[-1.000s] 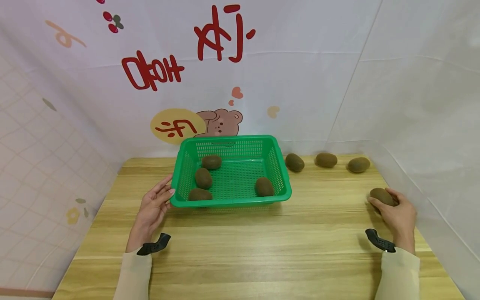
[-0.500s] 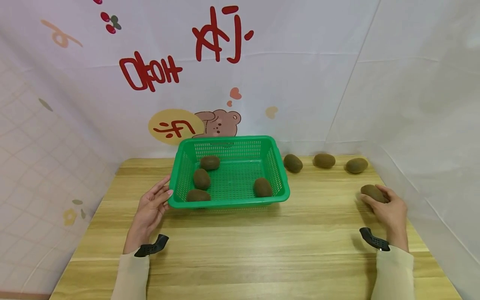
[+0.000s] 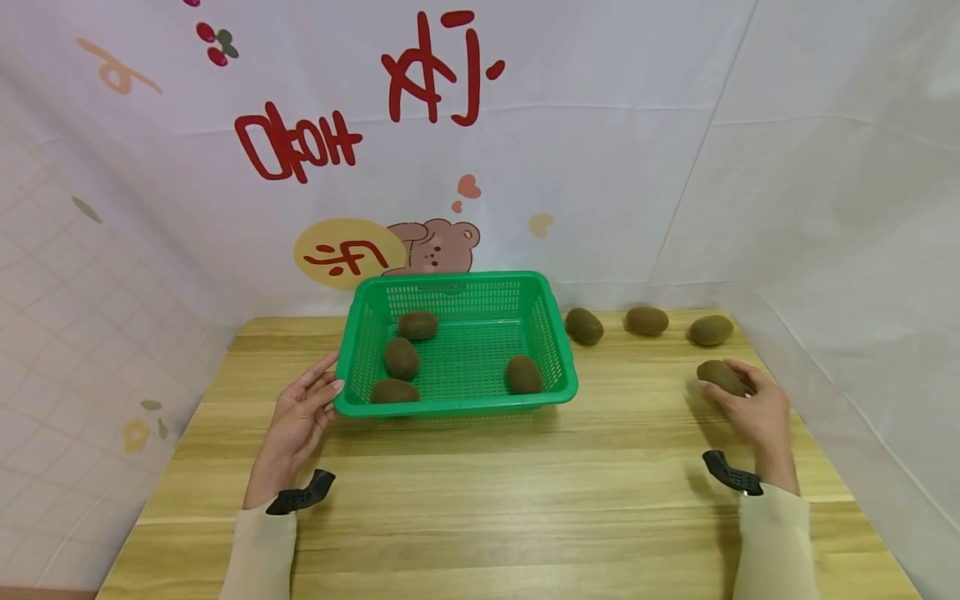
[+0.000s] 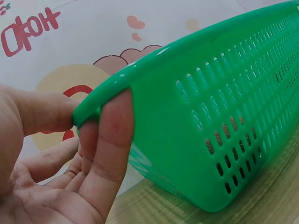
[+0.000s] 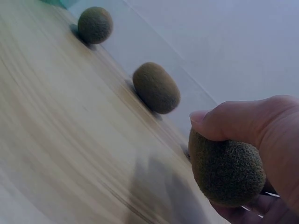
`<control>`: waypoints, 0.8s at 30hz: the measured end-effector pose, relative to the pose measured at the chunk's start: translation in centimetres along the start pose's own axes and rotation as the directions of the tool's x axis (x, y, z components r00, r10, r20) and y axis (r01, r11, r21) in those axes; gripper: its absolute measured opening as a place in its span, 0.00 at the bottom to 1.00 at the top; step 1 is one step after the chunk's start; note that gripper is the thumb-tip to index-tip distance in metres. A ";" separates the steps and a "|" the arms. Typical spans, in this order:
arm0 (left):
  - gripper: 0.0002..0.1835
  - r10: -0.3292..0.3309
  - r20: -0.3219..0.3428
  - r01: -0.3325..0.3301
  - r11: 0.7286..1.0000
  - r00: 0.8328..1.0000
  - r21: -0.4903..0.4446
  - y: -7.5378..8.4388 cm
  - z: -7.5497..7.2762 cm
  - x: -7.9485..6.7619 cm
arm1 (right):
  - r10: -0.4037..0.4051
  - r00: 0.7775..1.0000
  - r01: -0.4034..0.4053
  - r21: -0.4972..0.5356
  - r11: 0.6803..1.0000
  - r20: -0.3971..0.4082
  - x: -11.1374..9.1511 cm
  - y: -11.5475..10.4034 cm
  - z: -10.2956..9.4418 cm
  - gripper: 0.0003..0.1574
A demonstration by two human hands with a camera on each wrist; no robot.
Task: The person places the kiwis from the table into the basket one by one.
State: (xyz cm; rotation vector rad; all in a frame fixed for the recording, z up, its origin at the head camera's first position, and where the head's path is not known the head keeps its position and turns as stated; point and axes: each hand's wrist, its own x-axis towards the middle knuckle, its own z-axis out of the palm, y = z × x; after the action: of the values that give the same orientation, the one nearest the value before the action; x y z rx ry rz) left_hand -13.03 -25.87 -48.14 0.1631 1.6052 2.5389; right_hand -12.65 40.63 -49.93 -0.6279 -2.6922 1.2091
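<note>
My left hand (image 3: 302,417) pinches the left rim of the green plastic basket (image 3: 457,408), thumb on top and fingers beneath, as the left wrist view shows. Inside that basket lie several brown kiwis, with one kiwi (image 3: 402,358) among those at its left side and a lone kiwi (image 3: 524,375) at its right. My right hand (image 3: 761,412) grips a kiwi (image 5: 229,170) between thumb and fingers, over the right part of the table. In the right wrist view the hand's shadow falls on the wood, apart from the fruit.
Along the table's back edge, right of the basket, lie a kiwi (image 3: 584,326), a second kiwi (image 3: 647,321) and a third kiwi (image 3: 711,330). A white printed cloth (image 3: 600,167) hangs behind the wooden table (image 3: 510,508) and along both sides.
My right hand has carried its kiwi leftward and slightly toward the back. The left hand keeps its hold on the basket rim; the whole head view has shifted slightly.
</note>
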 end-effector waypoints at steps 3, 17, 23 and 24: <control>0.38 0.000 0.000 0.000 1.000 1.000 -0.001 0.0 0.0 0.0 | -0.026 0.999 0.026 0.009 1.000 0.020 0.0 -0.3 0.5 0.52; 0.37 0.020 0.012 -0.020 1.000 1.000 0.005 -0.1 -0.1 0.2 | -0.176 0.981 0.172 0.055 0.984 0.078 0.1 -1.9 2.8 0.48; 0.36 0.036 0.023 -0.036 0.999 0.999 0.005 -0.2 -0.2 0.2 | -0.212 0.973 0.202 0.102 0.974 0.096 -0.1 -2.8 3.5 0.47; 0.35 0.036 0.021 -0.036 0.999 0.999 0.003 -0.2 -0.2 0.2 | -0.216 0.971 0.205 0.106 0.973 0.099 -0.1 -3.0 3.6 0.47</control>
State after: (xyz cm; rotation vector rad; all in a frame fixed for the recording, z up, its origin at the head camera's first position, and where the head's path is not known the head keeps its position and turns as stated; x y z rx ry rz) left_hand -13.22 -25.91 -48.35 0.2204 1.6133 2.5518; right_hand -14.48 36.31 -50.19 -0.2611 -2.6846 1.3396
